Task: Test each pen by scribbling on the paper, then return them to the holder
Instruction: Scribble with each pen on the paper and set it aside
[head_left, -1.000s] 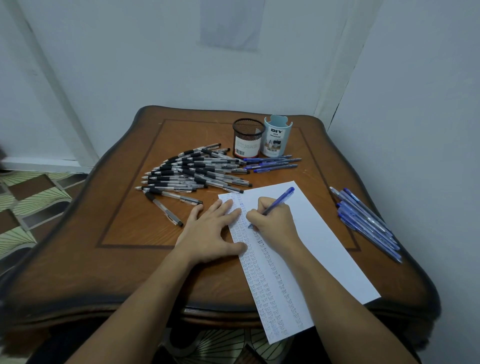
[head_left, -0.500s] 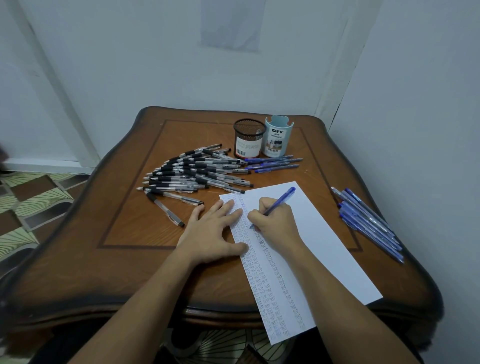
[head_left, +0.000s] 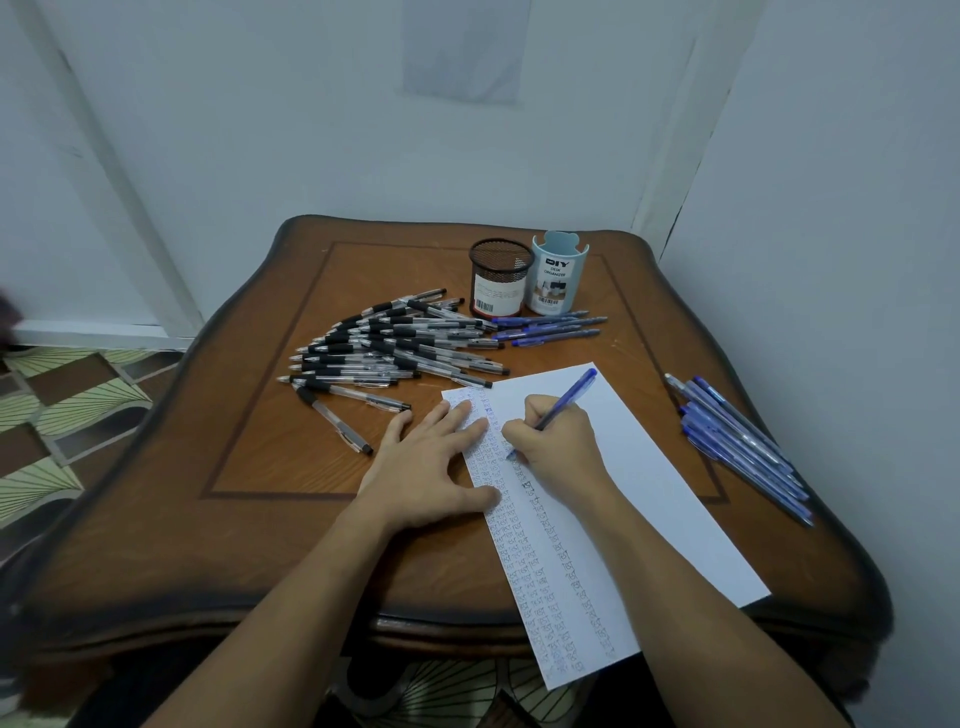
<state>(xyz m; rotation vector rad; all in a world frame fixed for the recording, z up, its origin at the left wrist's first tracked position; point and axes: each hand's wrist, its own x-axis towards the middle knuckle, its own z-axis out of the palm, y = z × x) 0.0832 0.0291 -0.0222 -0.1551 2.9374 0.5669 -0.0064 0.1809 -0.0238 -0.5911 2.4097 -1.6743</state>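
We find right hand (head_left: 561, 441) pinching blue pen (head_left: 569, 397), tip apparently on paper (head_left: 649, 467) | left hand (head_left: 426, 467) flat, fingers spread, pinning its edge against sliding | mesh holder (head_left: 501, 278) beyond both hands.

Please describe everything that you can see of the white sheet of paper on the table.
The sheet of paper is white, long and thin. It lies flat and askew on the brown wooden table, and its near end hangs over the front edge. Columns of small handwritten marks fill its left strip; the right part is blank. The left hand presses flat on its left edge. The right hand rests on it and holds a blue pen with its tip on the paper.
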